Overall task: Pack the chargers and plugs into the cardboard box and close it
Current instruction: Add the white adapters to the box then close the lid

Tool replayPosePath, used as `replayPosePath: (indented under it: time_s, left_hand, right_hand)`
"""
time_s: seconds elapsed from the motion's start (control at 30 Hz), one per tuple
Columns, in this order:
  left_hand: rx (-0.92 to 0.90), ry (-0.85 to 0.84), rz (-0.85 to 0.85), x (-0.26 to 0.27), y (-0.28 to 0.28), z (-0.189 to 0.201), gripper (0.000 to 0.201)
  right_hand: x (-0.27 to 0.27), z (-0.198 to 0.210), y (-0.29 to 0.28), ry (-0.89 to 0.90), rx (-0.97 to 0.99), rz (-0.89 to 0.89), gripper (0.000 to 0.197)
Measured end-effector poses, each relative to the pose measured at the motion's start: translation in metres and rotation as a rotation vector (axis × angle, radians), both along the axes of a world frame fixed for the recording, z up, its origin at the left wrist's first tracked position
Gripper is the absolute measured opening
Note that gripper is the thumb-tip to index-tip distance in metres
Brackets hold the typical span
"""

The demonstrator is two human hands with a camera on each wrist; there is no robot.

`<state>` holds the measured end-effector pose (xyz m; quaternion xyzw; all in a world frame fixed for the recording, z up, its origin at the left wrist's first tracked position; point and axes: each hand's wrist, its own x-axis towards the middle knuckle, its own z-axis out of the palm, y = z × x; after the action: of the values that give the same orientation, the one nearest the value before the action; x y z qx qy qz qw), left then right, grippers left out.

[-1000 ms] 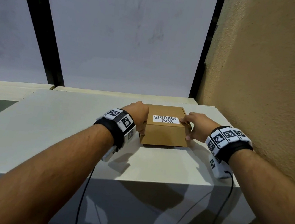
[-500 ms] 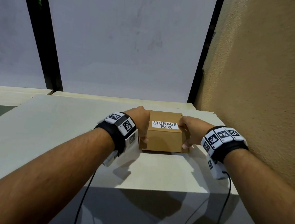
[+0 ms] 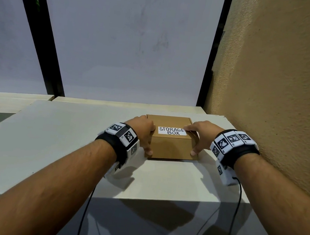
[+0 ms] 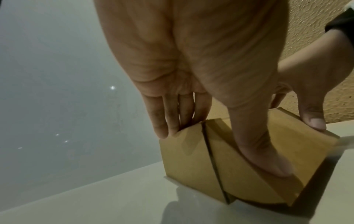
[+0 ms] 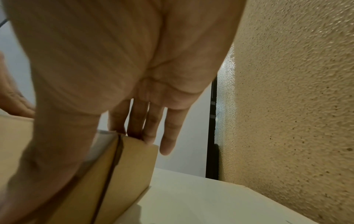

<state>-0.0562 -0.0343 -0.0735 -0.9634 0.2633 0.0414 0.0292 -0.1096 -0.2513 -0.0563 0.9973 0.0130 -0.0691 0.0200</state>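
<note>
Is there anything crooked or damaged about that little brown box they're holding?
Nothing stands out. The cardboard box sits flat on the white table, lid shut, with its "STORAGE BOX" label straight. The left hand and right hand hold its sides. The dark seams on its sides look like ordinary flap edges.

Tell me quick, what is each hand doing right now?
Left hand: holding the closed brown cardboard box, thumb on its front, fingers on top.
Right hand: holding the same box from the other side.
</note>
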Motion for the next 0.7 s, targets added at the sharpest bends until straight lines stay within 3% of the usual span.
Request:
replayPosePath:
  time_s: [0.7]
  left_hand:
    - [0.021,-0.081,-0.073,0.0090,0.0069,0.0004,0.062]
  right_hand:
    - [0.0043,0.0028,-0.0004,-0.030,-0.018,0.011,0.092]
